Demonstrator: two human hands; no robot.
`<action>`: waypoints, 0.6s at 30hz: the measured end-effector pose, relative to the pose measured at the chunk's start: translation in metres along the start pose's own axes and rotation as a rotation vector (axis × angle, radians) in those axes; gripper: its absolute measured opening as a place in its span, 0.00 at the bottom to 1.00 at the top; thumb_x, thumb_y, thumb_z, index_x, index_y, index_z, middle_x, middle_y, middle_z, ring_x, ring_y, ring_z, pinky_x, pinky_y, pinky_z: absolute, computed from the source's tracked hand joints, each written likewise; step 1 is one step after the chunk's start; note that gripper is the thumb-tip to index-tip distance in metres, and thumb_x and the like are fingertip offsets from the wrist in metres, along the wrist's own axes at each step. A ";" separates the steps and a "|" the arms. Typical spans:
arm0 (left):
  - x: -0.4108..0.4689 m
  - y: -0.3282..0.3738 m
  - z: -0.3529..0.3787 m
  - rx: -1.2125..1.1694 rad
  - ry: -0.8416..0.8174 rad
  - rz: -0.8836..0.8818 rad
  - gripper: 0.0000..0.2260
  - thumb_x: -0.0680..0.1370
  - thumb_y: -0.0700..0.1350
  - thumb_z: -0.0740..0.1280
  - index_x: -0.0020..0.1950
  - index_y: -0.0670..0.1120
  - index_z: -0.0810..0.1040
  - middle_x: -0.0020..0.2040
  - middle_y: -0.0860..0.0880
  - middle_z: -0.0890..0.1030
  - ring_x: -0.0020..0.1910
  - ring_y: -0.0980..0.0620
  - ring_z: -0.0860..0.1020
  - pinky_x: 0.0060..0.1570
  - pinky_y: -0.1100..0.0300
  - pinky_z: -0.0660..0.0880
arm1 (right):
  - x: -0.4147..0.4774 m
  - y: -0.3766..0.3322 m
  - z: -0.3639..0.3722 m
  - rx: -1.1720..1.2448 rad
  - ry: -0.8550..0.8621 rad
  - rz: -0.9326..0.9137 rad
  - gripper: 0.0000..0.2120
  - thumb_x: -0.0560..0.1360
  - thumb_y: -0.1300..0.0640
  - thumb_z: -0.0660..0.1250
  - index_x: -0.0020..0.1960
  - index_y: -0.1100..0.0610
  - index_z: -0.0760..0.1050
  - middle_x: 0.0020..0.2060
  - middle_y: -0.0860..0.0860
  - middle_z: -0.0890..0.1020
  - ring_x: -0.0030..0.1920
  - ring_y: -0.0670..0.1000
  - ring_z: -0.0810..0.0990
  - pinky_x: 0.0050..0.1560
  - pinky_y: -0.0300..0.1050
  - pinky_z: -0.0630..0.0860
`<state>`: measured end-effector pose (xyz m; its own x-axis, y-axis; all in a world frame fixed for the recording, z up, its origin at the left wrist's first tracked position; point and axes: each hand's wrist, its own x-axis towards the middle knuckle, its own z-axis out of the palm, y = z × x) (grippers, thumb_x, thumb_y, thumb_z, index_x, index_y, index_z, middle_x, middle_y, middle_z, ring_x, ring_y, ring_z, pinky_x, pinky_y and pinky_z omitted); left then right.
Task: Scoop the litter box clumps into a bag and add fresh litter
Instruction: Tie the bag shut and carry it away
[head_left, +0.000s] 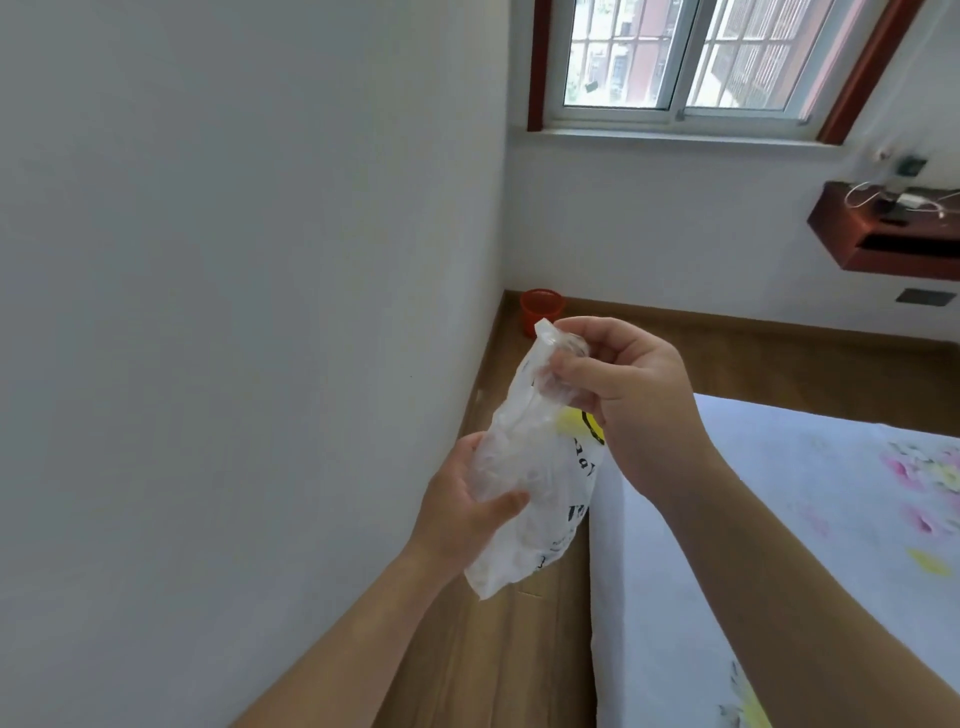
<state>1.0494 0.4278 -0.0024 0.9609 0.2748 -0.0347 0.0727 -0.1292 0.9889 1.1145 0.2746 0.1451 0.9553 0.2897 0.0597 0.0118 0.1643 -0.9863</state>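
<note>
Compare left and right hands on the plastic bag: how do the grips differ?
The left hand wraps the bunched middle of the plastic bag, thumb across the front; the right hand pinches its top end with fingertips. The left hand sits lower, the right hand higher. Both hold the same crumpled bag, off any surface.
</note>
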 end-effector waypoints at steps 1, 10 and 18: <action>0.020 0.003 0.002 0.001 -0.004 0.004 0.29 0.64 0.56 0.79 0.62 0.59 0.73 0.55 0.57 0.82 0.54 0.55 0.82 0.54 0.50 0.81 | 0.019 -0.001 -0.002 -0.004 0.002 0.001 0.09 0.73 0.67 0.71 0.53 0.60 0.81 0.43 0.58 0.85 0.44 0.58 0.85 0.47 0.48 0.83; 0.197 0.007 0.024 -0.017 -0.051 0.017 0.29 0.64 0.57 0.78 0.62 0.56 0.74 0.56 0.53 0.82 0.55 0.52 0.82 0.53 0.50 0.82 | 0.190 0.009 -0.023 -0.008 0.036 0.023 0.10 0.73 0.69 0.70 0.53 0.62 0.81 0.43 0.60 0.84 0.42 0.56 0.84 0.49 0.51 0.83; 0.385 -0.001 0.030 0.017 -0.079 0.035 0.23 0.68 0.52 0.79 0.58 0.63 0.72 0.53 0.59 0.81 0.51 0.62 0.81 0.46 0.65 0.79 | 0.362 0.036 -0.039 -0.004 0.107 0.047 0.11 0.72 0.70 0.70 0.52 0.60 0.82 0.45 0.62 0.84 0.44 0.60 0.83 0.53 0.60 0.81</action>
<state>1.4270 0.5048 -0.0208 0.9810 0.1936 -0.0119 0.0424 -0.1541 0.9871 1.4718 0.3490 0.1253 0.9808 0.1948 -0.0036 -0.0333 0.1494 -0.9882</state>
